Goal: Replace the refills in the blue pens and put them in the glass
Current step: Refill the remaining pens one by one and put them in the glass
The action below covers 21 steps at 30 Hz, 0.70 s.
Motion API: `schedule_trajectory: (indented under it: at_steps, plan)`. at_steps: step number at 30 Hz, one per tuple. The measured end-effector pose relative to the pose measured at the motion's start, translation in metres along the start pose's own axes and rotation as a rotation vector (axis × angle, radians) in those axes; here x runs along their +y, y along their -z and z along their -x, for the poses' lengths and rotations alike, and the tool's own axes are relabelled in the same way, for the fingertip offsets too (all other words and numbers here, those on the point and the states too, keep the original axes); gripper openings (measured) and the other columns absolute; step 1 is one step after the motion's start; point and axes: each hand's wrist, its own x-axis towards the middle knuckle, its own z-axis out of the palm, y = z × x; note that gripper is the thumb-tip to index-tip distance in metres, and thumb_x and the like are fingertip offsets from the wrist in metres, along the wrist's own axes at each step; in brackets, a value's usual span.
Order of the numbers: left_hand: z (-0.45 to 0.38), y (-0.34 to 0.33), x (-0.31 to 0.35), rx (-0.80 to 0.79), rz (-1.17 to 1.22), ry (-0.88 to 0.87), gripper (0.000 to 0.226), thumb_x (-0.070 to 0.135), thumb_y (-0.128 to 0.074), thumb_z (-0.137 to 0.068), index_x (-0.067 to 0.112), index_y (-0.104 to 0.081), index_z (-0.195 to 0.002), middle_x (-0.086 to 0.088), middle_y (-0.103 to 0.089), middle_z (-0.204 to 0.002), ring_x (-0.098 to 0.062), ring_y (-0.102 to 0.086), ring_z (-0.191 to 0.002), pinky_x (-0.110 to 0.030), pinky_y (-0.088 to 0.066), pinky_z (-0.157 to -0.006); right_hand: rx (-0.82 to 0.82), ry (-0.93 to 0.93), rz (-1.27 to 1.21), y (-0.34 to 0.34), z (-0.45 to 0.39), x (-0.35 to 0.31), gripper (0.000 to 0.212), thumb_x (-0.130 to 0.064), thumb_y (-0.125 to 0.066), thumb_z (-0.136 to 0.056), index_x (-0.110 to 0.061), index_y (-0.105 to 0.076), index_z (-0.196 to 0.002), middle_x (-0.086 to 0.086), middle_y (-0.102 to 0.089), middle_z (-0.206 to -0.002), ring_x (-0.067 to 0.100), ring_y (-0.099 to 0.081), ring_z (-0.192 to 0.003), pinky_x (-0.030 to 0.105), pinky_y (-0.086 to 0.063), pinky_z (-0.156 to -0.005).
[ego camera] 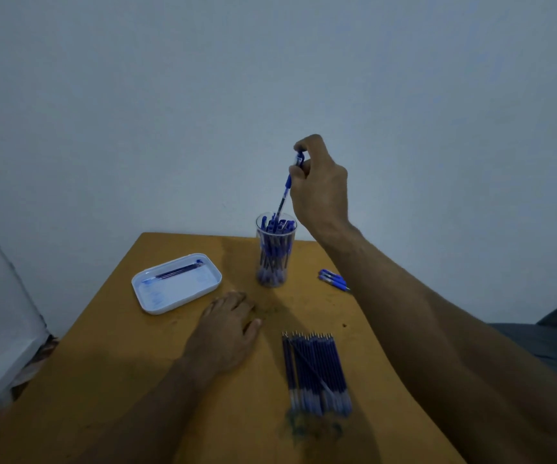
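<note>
A clear glass (274,262) full of several blue pens stands at the back of the yellow table (110,380). My right hand (320,185) is raised above it and pinches the capped top of a blue pen (285,190), whose lower end dips into the glass mouth. Flat on the table in front of the glass rests my left hand (228,329), fingers straight, holding nothing. A bundle of blue refills (315,373) lies near the front right. Two blue pens (334,279) lie to the right of the glass, partly behind my right forearm.
A white tray (176,283) at the left of the glass holds a couple of used refills. Blue ink smears mark the table below the refill bundle. A pale wall stands close behind the table's far edge.
</note>
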Motion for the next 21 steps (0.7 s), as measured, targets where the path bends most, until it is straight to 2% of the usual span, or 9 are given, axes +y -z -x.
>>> schedule_trajectory:
  at_steps: [5,7,10,14,17,19,21]
  plan:
    - [-0.001,0.000,-0.001,-0.012,-0.004,0.011,0.051,0.051,-0.038,-0.102,0.030,-0.045,-0.148,0.005,-0.035,-0.160,-0.015,-0.028,-0.147,-0.037,-0.020,-0.123,-0.130,-0.034,0.129,-0.024,0.006,0.021,0.020,-0.007,-0.054,-0.098,-0.018,-0.055,-0.116,0.003,-0.058,-0.071,0.025,-0.056,-0.059,0.046,-0.051,-0.052]
    - [0.000,0.001,0.001,-0.014,-0.010,0.011,0.051,0.051,-0.038,-0.103,0.030,-0.045,-0.149,0.004,-0.035,-0.160,-0.016,-0.027,-0.148,-0.038,-0.020,-0.123,-0.177,-0.056,0.156,-0.031,0.011,0.030,0.019,-0.009,-0.054,-0.099,-0.019,-0.055,-0.115,0.003,-0.059,-0.073,0.026,-0.059,-0.061,0.045,-0.052,-0.052]
    - [-0.001,0.001,0.001,-0.027,-0.020,0.021,0.053,0.052,-0.036,-0.103,0.030,-0.041,-0.151,0.004,-0.032,-0.162,-0.016,-0.025,-0.149,-0.038,-0.018,-0.124,-0.233,-0.111,0.210,-0.041,0.016,0.043,0.016,-0.013,-0.054,-0.101,-0.021,-0.059,-0.114,0.002,-0.065,-0.082,0.023,-0.062,-0.071,0.041,-0.054,-0.059]
    - [-0.002,0.001,0.001,-0.029,-0.034,0.020,0.055,0.053,-0.034,-0.103,0.028,-0.039,-0.153,0.003,-0.032,-0.162,-0.016,-0.024,-0.150,-0.037,-0.017,-0.124,-0.356,-0.119,0.347,-0.052,0.020,0.059,0.024,-0.017,-0.055,-0.100,-0.017,-0.072,-0.116,0.007,-0.072,-0.109,0.024,-0.065,-0.101,0.041,-0.060,-0.079]
    - [-0.001,0.002,0.002,-0.033,-0.032,0.022,0.055,0.053,-0.034,-0.103,0.028,-0.039,-0.153,0.004,-0.031,-0.162,-0.016,-0.024,-0.150,-0.038,-0.017,-0.125,-0.428,-0.109,0.406,-0.056,0.022,0.066,0.022,-0.013,-0.059,-0.096,-0.012,-0.077,-0.109,0.011,-0.068,-0.115,0.026,-0.065,-0.101,0.042,-0.061,-0.079]
    - [-0.001,0.003,0.002,-0.028,-0.031,0.020,0.054,0.052,-0.035,-0.103,0.029,-0.041,-0.151,0.004,-0.032,-0.162,-0.016,-0.024,-0.149,-0.038,-0.018,-0.124,-0.431,-0.128,0.362,-0.056,0.020,0.071,0.021,-0.017,-0.061,-0.097,-0.011,-0.077,-0.109,0.009,-0.064,-0.120,0.024,-0.065,-0.101,0.035,-0.061,-0.076]
    - [0.000,0.004,0.003,-0.026,-0.031,0.023,0.052,0.051,-0.037,-0.103,0.028,-0.043,-0.150,0.003,-0.033,-0.161,-0.017,-0.024,-0.149,-0.038,-0.018,-0.124,-0.386,-0.148,0.292,-0.048,0.019,0.077,0.025,-0.022,-0.061,-0.099,-0.012,-0.075,-0.116,0.006,-0.065,-0.125,0.018,-0.065,-0.107,0.013,-0.054,-0.070]
